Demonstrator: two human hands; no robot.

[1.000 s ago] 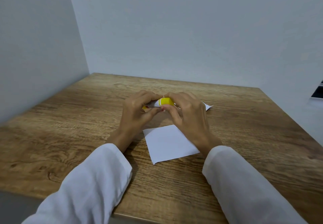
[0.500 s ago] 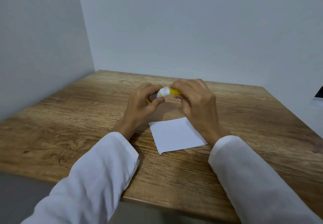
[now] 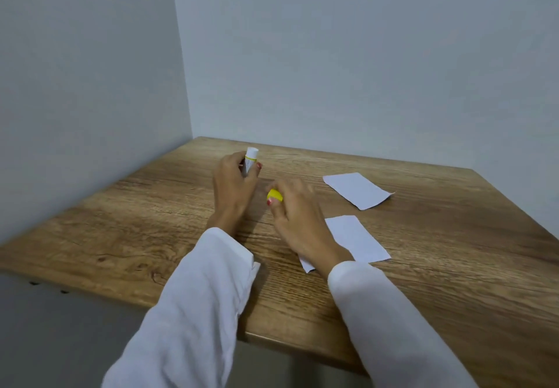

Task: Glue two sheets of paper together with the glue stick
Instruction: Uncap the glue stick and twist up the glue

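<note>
Head view: left hand (image 3: 233, 186) grips the uncapped white glue stick (image 3: 250, 159) upright; right hand (image 3: 298, 215) pinches its yellow cap (image 3: 274, 195).

The white glue stick (image 3: 250, 159) stands nearly upright, uncapped, near the table's (image 3: 121, 230) far left corner. Its yellow cap (image 3: 274, 195) sits apart, mid-table. Two white paper sheets (image 3: 357, 189) (image 3: 354, 238) lie flat, apart, toward the right edge.

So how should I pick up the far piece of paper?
The far paper lies flat on the table, so fingers probably can't get under its middle. Come from the right and pinch its slightly lifted right corner, nearest the free edge.
</note>
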